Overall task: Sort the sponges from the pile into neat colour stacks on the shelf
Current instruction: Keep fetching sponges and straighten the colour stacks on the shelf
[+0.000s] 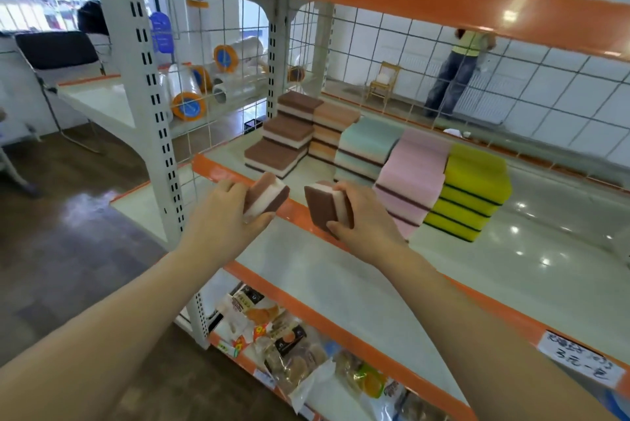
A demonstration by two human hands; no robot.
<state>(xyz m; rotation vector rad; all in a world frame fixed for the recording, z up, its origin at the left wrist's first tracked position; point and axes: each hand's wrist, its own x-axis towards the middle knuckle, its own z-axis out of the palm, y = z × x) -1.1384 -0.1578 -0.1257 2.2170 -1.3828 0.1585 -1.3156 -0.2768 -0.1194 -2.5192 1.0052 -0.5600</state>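
Sponges: the person has one brown one in each hand, held out over the front lip of the shelf [341,270]. Left hand [225,212] is wrapped around a brown sponge [267,197], thumb underneath, tilted a bit. Right hand [361,216] grips the other brown sponge [324,207] on edge, fingers curled over the top. The two are near each other but not touching.

Behind them the sorting looks mostly done: brown stack [284,134] stepped like stairs, then orange [329,132], mint [366,151], pink [409,182] and yellow [472,192], all side by side.

If it were me, I'd put the left one down first on the lowest brown step, flat, same face up as the rest, edges lined up. Then the right one on top. That brown pile is already staggered, so squaring it up would help.
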